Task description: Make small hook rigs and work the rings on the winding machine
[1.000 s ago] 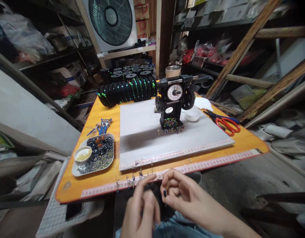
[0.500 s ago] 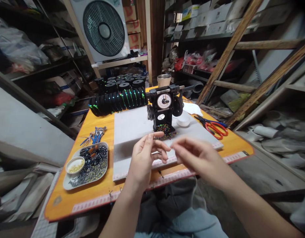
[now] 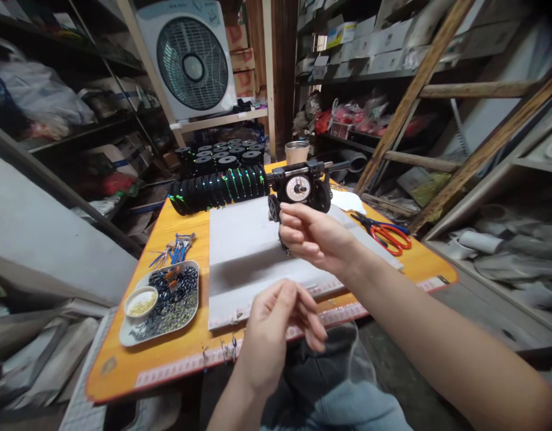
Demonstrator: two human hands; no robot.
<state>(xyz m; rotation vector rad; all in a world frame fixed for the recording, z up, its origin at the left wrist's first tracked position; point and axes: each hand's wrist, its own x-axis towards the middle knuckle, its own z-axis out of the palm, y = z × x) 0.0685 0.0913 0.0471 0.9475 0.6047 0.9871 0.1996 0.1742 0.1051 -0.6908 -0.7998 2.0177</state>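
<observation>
Orange tabletop [image 3: 181, 354] | your left hand [image 3: 276, 317] and right hand [image 3: 314, 236] were loosely curled, any grip impossible to tell | black winder [image 3: 298, 188] stood beyond the right | swinging your left forearm outward could have knocked small dark pieces [image 3: 234, 345]

A small, crowded workshop, doubling as a storeroom, is suggested. A geared winding machine with a dial [image 3: 298, 188] is set on an orange bench [image 3: 117, 368], where red-handled cutters [image 3: 398, 240] and a tray [image 3: 127, 335] of small dark parts are also laid out. The space is closed in by dark shelves [image 3: 341, 73] packed with white boxes [image 3: 388, 63] and plastic bags [image 3: 45, 90]. A wooden ladder [image 3: 476, 90] is propped at the right, and a box fan [image 3: 194, 69] is stood behind.
</observation>
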